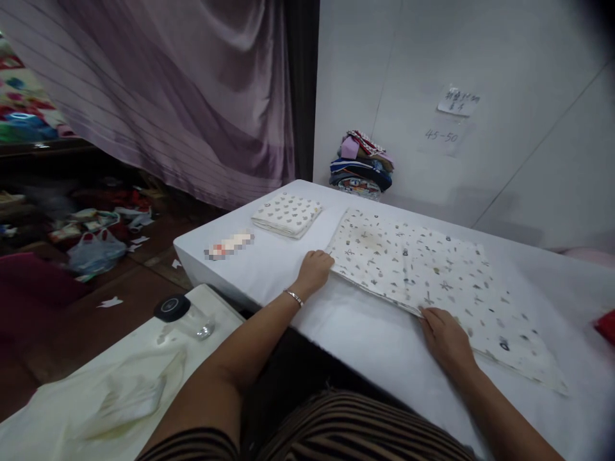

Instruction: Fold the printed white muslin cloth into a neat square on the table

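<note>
A white cloth [408, 256] with small dark prints lies folded into a long rectangle on the white-covered table [365, 326]. My left hand [314, 272], with a silver bracelet at the wrist, pinches its near left corner. Farther right along the near edge, my right hand [444, 339] grips the cloth with the thumb under the fingers. Left of it rests a smaller folded cloth [288, 214] with grey prints, apart from both hands. A blurred-out small item [229, 246] lies near the table's left end.
A lower white surface at left holds a clear bottle with a black lid [185, 314] and a crumpled plastic bag [125, 397]. Behind the table stands a stack of folded clothes [360, 166] by the wall. A mauve curtain [206, 83] hangs at left; bags and scraps litter the floor.
</note>
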Demonstrator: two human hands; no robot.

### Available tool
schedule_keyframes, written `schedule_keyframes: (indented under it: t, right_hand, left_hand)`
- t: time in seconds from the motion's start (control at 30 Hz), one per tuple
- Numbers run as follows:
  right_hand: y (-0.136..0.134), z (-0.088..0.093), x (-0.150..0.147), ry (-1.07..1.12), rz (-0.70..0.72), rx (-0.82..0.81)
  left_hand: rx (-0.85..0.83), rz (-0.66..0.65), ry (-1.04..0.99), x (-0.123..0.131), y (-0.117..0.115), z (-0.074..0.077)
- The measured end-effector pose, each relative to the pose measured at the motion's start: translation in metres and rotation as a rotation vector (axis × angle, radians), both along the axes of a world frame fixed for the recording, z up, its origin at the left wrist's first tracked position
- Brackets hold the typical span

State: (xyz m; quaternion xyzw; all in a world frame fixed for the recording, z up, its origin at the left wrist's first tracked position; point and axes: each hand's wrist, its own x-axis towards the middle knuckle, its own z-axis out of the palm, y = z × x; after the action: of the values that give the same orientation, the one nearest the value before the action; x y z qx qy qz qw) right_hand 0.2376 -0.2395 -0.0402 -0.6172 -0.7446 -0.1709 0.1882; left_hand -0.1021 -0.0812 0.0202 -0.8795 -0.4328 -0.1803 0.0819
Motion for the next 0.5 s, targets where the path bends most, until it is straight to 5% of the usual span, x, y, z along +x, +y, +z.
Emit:
schedule_keyframes:
  t: [0.1,0.23,0.37,0.5]
  right_hand:
    - [-0.003,0.003,-0.007,-0.004,0.075,-0.045]
    - [-0.005,0.008,-0.012,-0.03,0.124,-0.111]
    - [-0.007,0.015,-0.013,-0.07,0.13,-0.156]
    - [-0.003,0.022,-0.028,-0.066,0.125,-0.163]
  left_hand:
    - [-0.03,-0.065,0.031,-0.01,0.008,0.008]
    - [-0.22,-0.082,0.106,-0.018,0.01,-0.005]
    - [-0.295,-0.025,-0.096,-0.023,0.004,-0.022]
    - [-0.351,0.076,-0.391,-0.026,-0.008,-0.023]
